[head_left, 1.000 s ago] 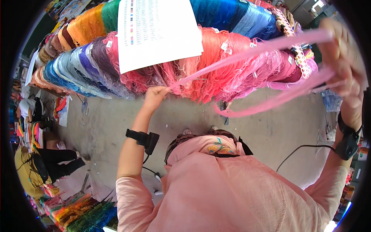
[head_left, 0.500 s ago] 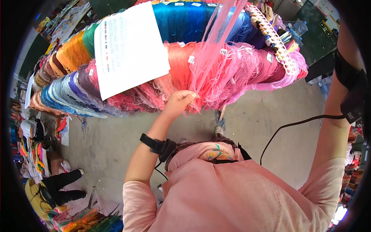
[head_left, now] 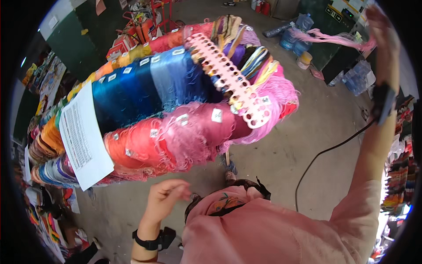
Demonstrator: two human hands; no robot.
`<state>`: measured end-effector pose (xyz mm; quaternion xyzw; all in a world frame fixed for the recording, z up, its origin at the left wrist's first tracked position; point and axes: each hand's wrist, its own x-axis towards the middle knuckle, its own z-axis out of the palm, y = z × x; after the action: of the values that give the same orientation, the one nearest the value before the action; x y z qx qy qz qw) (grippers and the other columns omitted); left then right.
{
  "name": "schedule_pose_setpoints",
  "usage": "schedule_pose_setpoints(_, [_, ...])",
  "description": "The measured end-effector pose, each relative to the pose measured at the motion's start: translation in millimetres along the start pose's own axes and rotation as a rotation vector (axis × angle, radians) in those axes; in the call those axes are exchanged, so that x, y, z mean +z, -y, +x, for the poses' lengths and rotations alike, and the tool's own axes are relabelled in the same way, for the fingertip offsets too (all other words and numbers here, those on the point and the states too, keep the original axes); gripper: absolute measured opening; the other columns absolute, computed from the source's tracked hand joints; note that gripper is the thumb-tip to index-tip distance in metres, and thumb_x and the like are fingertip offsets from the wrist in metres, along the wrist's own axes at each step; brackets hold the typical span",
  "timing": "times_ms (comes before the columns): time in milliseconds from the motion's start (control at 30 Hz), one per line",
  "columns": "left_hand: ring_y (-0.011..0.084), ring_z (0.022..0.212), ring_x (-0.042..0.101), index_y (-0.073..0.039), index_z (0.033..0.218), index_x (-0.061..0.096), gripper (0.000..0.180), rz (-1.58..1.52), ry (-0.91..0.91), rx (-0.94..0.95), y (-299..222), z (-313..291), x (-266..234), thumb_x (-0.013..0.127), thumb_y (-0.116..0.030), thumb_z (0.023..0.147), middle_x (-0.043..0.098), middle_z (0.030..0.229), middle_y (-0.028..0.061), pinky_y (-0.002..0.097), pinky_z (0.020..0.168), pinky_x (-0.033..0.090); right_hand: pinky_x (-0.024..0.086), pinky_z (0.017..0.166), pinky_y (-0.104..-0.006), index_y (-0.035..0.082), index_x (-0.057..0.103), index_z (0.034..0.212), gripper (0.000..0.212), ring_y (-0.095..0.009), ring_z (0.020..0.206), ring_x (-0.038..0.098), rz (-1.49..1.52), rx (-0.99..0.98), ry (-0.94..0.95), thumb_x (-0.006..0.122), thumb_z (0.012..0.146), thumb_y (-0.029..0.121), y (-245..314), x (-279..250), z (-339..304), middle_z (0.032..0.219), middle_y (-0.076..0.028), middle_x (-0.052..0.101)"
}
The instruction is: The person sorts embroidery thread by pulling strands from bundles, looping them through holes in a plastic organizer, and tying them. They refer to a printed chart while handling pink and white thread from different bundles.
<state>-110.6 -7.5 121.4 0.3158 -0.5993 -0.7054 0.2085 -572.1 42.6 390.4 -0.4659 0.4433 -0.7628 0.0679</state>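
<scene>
Pink skein (head_left: 334, 40), one: hung stretched out at upper right, well apart from the racked threads (head_left: 140, 88). Right grip (head_left: 383, 35): was closed on one end. Left grip (head_left: 169, 196): was half curled, slightly parted, near the threads' lower edge. Perforated strip (head_left: 228, 79), one: lay across the threads' right end. Paper (head_left: 85, 136), one sheet: lay farther left. Wristbands (head_left: 151, 240), two: one per arm.

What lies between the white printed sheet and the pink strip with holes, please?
In the head view, blue skeins lie between the white sheet and the pink strip, with red skeins and pink skeins nearer the person.
</scene>
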Motion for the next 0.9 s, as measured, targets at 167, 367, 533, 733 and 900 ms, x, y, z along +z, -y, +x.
schedule_pose_setpoints(167, [0.0099, 0.066, 0.055, 0.001, 0.093, 0.053, 0.016, 0.135, 0.139, 0.200, -59, 75, 81, 0.044, -0.005, 0.082, 0.057, 0.077, 0.0054, 0.0204, 0.057, 0.044, 0.040, 0.053, -0.0185, 0.002, 0.058, 0.082, 0.017, -0.007, 0.060, 0.050, 0.006, 0.437, 0.427, 0.054, 0.075, 0.017, -108, 72, -106, 0.070, -0.002, 0.057])
schedule_pose_setpoints(367, [0.0115, 0.066, 0.056, 0.000, 0.096, 0.051, 0.018, 0.007, -0.078, 0.049, -39, 109, 114, 0.041, -0.008, 0.084, 0.058, 0.082, 0.0077, 0.0207, 0.055, 0.044, 0.043, 0.059, -0.0228, -0.002, 0.058, 0.074, 0.004, -0.011, 0.067, 0.054, -0.100, 0.468, 0.688, 0.058, 0.070, 0.000, -151, 75, -180, 0.071, -0.005, 0.057])
schedule_pose_setpoints(533, [0.0115, 0.070, 0.056, 0.000, 0.099, 0.049, 0.020, -0.301, -0.170, 0.119, -23, 122, 126, 0.038, -0.010, 0.085, 0.057, 0.082, 0.0064, 0.0201, 0.057, 0.044, 0.039, 0.050, -0.0272, -0.001, 0.054, 0.069, 0.005, -0.019, 0.057, 0.051, -0.300, 0.112, 0.698, 0.054, 0.064, -0.003, -146, 71, -212, 0.065, -0.008, 0.050])
schedule_pose_setpoints(733, [0.0076, 0.060, 0.052, 0.000, 0.098, 0.051, 0.020, -0.357, -0.221, 0.176, -23, 130, 133, 0.040, -0.009, 0.085, 0.056, 0.077, 0.0042, 0.0172, 0.052, 0.041, 0.039, 0.053, -0.0317, 0.000, 0.052, 0.082, 0.019, -0.026, 0.063, 0.050, -0.375, -0.110, 0.732, 0.057, 0.064, 0.002, -139, 71, -223, 0.075, -0.011, 0.048])
schedule_pose_setpoints(900, [0.0050, 0.052, 0.047, -0.001, 0.096, 0.054, 0.019, -0.338, -0.237, 0.242, -28, 132, 138, 0.042, -0.009, 0.084, 0.055, 0.067, 0.0022, 0.0162, 0.044, 0.036, 0.037, 0.057, -0.0320, 0.001, 0.051, 0.091, 0.027, -0.025, 0.066, 0.047, -0.648, -0.282, 0.752, 0.057, 0.065, 0.008, -131, 72, -227, 0.080, -0.009, 0.046])
